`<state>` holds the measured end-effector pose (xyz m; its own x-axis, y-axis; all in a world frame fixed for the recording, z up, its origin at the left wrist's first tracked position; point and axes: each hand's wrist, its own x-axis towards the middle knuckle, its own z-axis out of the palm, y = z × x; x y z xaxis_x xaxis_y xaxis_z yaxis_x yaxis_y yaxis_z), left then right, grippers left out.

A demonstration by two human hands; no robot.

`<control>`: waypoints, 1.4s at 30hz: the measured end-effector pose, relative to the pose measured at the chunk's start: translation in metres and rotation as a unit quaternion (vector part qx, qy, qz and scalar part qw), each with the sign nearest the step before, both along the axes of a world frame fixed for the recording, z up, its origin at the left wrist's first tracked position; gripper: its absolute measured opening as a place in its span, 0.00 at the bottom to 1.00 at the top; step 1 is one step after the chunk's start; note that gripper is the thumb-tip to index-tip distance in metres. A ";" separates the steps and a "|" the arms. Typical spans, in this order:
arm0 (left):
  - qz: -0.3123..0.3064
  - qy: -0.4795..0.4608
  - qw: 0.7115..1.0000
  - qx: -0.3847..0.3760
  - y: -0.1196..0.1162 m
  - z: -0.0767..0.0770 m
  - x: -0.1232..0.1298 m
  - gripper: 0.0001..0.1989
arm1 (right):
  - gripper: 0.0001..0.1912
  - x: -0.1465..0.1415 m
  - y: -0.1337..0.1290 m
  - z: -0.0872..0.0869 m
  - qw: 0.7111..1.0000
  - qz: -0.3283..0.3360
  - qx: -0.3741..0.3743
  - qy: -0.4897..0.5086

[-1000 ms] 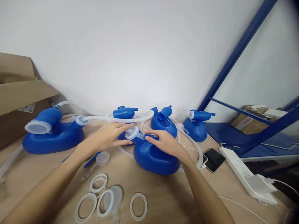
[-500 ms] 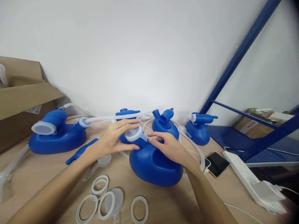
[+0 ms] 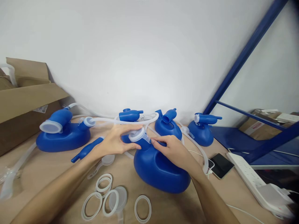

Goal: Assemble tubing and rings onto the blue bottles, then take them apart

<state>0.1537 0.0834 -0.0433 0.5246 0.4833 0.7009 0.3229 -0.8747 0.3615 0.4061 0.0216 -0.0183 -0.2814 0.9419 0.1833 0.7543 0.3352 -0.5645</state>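
Observation:
A blue plastic urinal bottle [image 3: 158, 177] is tilted in front of me, with a translucent white cap [image 3: 137, 135] on its neck. My left hand [image 3: 114, 140] is closed around the cap and neck, thumb in front and fingers behind. From the cap a short strap [image 3: 146, 138] runs to the right, and my right hand [image 3: 173, 152] pinches its end beside the bottle's handle opening. The fingertips partly hide what they grip. Below lie several white rings [image 3: 143, 209], a loose clear cap [image 3: 121, 199] and another strapped cap [image 3: 107, 160].
More blue bottles stand at the left [image 3: 63, 138], at the back [image 3: 168, 126] and at the right [image 3: 200, 133]. White tubing [image 3: 105, 120] snakes behind my hands. A cardboard box [image 3: 25, 105] is at left; a phone [image 3: 220, 165], a power strip [image 3: 247, 180] and a blue rack [image 3: 240, 59] are at right.
The bottle has tipped slightly, its body swinging right and toward me. Both hands stay on the cap and strap, and the view has shifted a little.

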 end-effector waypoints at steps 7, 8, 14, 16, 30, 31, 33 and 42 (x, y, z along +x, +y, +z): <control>0.080 0.130 0.988 0.031 0.009 0.017 -0.012 0.36 | 0.18 0.029 -0.006 0.021 0.998 -0.043 0.045 0.016; 0.098 0.125 0.987 0.038 0.015 0.017 -0.018 0.30 | 0.19 0.037 -0.008 0.024 0.997 -0.050 0.056 0.029; 0.180 0.108 0.976 -0.060 0.064 -0.008 -0.045 0.23 | 0.20 0.086 -0.027 0.039 0.969 -0.130 0.151 0.149; 0.193 0.126 0.968 -0.097 0.076 -0.022 -0.049 0.27 | 0.23 0.095 -0.033 0.042 0.937 -0.189 0.175 0.235; 0.250 0.091 0.960 -0.086 0.062 -0.027 -0.021 0.30 | 0.32 0.075 -0.017 0.050 0.803 -0.179 0.283 0.493; 0.278 0.095 0.953 -0.069 0.051 -0.023 -0.015 0.28 | 0.31 0.074 -0.016 0.050 0.793 -0.177 0.296 0.502; 0.330 0.114 0.937 -0.026 0.022 -0.015 -0.002 0.23 | 0.30 0.072 -0.015 0.051 0.775 -0.173 0.319 0.517; 0.118 0.312 0.931 0.148 -0.053 -0.050 0.057 0.26 | 0.26 0.067 -0.015 0.053 0.746 -0.151 0.380 0.525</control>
